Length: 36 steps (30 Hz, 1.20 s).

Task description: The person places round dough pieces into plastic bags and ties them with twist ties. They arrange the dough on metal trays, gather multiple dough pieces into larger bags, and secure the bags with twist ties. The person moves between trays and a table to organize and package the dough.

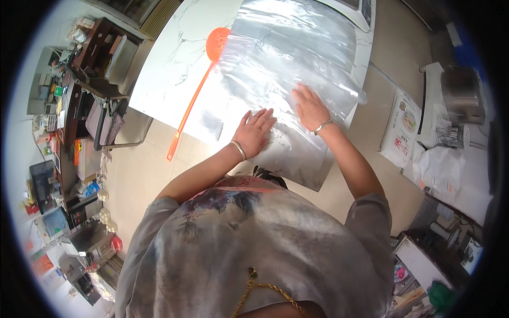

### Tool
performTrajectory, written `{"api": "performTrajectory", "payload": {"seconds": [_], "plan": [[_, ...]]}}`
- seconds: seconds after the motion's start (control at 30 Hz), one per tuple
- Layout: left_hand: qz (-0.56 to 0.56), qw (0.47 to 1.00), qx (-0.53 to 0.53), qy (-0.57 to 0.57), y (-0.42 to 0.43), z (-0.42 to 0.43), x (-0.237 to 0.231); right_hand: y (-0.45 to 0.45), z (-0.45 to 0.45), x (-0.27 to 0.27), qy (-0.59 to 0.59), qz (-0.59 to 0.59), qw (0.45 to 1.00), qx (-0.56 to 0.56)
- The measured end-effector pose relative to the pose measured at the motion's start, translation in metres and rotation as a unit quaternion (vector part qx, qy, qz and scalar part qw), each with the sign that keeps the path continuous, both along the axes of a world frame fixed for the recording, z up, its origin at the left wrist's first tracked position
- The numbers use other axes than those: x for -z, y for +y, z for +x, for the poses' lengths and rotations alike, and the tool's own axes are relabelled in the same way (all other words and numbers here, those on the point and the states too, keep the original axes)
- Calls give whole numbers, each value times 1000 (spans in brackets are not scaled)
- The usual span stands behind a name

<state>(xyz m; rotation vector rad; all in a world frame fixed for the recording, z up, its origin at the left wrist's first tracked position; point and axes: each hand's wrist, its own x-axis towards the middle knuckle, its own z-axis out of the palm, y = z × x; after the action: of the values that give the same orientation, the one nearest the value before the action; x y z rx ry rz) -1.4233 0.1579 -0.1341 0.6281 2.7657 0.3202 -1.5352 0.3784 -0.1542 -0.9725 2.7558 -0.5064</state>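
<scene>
Clear plastic sheeting (pixel 274 59), shiny and wrinkled, is spread over a white marble-patterned table (pixel 163 71); whether it is one sheet or several layers I cannot tell. My left hand (pixel 256 131) rests flat on its near part, fingers spread, with a bangle at the wrist. Farther forward and to the right, my right hand (pixel 310 105) lies palm down on the sheeting, slightly blurred, also with a bangle. Neither hand grasps anything. An orange plastic fly swatter (pixel 217 43) lies left of the sheeting, its handle reaching past the table's near edge.
A white appliance (pixel 354 12) stands at the table's far right corner. Left of the table are a folding chair (pixel 105 119) and a cluttered desk (pixel 69 103). On the right are a printed white sack (pixel 401 127), a metal pot (pixel 463 95) and a white plastic bag (pixel 439 169).
</scene>
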Motion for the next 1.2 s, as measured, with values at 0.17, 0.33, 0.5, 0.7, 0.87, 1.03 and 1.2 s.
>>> {"api": "performTrajectory", "payload": {"seconds": [0.17, 0.33, 0.5, 0.7, 0.87, 1.03, 1.2], "plan": [[-10, 1000, -16, -24, 8, -1, -3, -7, -13, 4, -76, 33, 992, 100], [-44, 998, -10, -31, 12, -5, -3, -10, -39, 12, -27, 20, 994, 100], [-76, 997, -8, -20, 14, -4, -3, -23, -48, 0, -31, 64, 989, 129], [-73, 996, -14, -46, 12, 2, -2, -13, -12, 1, 113, 37, 992, -37], [-77, 996, -17, -35, 13, 7, -1, -9, -30, 9, -14, 63, 993, 100], [-82, 996, -18, -40, 14, 11, -5, -27, -45, 1, -44, 85, 988, 124], [-97, 994, -20, -45, 14, 11, -5, -21, -1, 3, 112, 26, 991, -64]]}}
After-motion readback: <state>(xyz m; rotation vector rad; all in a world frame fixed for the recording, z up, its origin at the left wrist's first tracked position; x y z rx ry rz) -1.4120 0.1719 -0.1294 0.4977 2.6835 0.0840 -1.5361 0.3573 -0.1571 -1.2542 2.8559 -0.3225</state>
